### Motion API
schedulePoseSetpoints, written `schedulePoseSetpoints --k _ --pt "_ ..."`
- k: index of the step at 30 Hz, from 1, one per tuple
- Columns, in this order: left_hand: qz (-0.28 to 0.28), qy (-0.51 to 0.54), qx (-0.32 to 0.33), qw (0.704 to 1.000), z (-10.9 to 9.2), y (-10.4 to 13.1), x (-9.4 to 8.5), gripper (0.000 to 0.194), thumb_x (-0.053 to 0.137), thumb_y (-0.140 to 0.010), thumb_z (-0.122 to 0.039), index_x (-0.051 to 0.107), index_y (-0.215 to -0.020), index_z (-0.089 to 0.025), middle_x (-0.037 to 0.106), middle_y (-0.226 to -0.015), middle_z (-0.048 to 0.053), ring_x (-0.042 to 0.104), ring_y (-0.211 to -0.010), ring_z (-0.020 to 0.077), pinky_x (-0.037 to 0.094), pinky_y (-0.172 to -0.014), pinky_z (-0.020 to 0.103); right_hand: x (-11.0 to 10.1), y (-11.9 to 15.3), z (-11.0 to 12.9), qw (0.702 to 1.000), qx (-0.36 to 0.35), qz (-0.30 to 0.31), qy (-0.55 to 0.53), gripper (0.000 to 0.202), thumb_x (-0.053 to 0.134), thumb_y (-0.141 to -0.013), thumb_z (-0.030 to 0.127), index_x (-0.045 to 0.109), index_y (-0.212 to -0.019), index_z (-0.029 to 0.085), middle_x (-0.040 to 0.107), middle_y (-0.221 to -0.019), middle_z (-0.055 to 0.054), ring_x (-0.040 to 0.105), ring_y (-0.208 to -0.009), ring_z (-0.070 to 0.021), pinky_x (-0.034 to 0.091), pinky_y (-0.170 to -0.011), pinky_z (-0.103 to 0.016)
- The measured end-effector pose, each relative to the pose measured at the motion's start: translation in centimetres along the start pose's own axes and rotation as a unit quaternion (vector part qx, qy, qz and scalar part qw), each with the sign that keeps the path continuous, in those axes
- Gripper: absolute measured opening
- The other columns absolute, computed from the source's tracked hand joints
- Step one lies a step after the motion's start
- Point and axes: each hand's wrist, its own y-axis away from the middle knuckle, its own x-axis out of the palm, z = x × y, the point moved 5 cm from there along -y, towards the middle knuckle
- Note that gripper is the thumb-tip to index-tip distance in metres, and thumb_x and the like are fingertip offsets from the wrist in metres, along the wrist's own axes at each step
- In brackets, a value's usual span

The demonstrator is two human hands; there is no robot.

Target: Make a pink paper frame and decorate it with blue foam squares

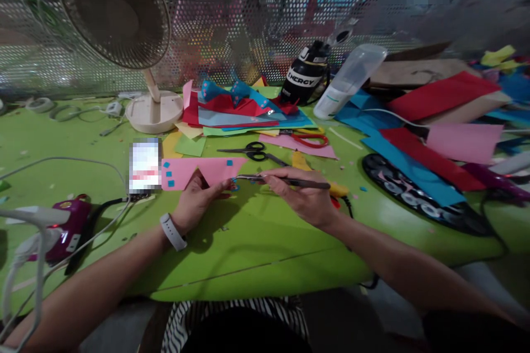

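A pink paper strip point(215, 168) with a V-shaped notch and small blue squares on it lies on the green table. My left hand point(197, 201), with a pale band on the wrist, is closed on the strip's lower right part beside the notch. Between the fingers of my right hand point(304, 196) is a dark pair of tweezers point(308, 182). Its thin metal tip points left and reaches the strip's lower right corner, close to my left fingertips. Small blue bits are at the tip; whether it grips one is too small to tell.
Black scissors point(253, 150) lie just behind the strip, a yellow glue gun point(301, 161) behind my right hand. A lit phone point(144, 165) is at left, near a fan point(154, 113). Coloured papers point(248, 116), a black bottle point(304, 74) and a black tray point(414, 198) stand farther out.
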Motion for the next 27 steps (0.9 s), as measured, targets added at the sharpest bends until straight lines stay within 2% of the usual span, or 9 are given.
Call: schedulePoseSetpoints --k 6,13,20,27 --pt "-0.006 -0.016 0.021 1.0 -0.3 0.1 -0.1 0.038 0.076 -0.076 -0.033 0.052 -0.101 -0.018 0.073 -0.093 0.005 0.072 -0.082 0.0186 0.057 -0.066 0.027 -0.1 0.2 -1.8 0.994 0.084 -0.017 -0.073 0.019 0.067 -0.084 0.035 0.075 -0.085 0.018 0.074 -0.074 -0.003 0.068 -0.062 -0.0147 0.056 -0.051 -0.024" --pt "-0.005 -0.029 0.023 0.999 -0.1 0.0 -0.2 0.04 0.077 -0.075 -0.033 0.053 -0.102 -0.016 0.073 -0.092 0.006 0.072 -0.081 0.0184 0.057 -0.065 0.026 0.3 0.2 -2.5 0.983 0.117 -0.002 -0.139 0.018 0.068 -0.084 0.036 0.073 -0.088 0.02 0.076 -0.08 -0.004 0.072 -0.072 -0.0166 0.06 -0.059 -0.026" --pt "-0.008 -0.024 0.019 1.0 -0.2 0.1 0.0 0.041 0.077 -0.074 -0.034 0.054 -0.103 -0.017 0.073 -0.095 0.006 0.072 -0.081 0.0187 0.058 -0.066 0.027 0.5 0.2 -1.8 0.985 0.101 -0.004 -0.141 0.016 0.067 -0.085 0.034 0.067 -0.089 0.019 0.075 -0.08 -0.004 0.074 -0.076 -0.0192 0.059 -0.061 -0.027" --pt "0.021 -0.01 -0.015 1.0 0.0 0.1 0.4 0.035 0.076 -0.074 -0.038 0.06 -0.096 -0.015 0.074 -0.098 0.009 0.071 -0.092 0.0231 0.058 -0.072 0.031 -0.3 0.3 -1.5 0.987 0.069 -0.036 -0.143 0.012 0.069 -0.084 0.029 0.063 -0.091 0.02 0.073 -0.081 -0.002 0.074 -0.076 -0.0178 0.058 -0.061 -0.025"
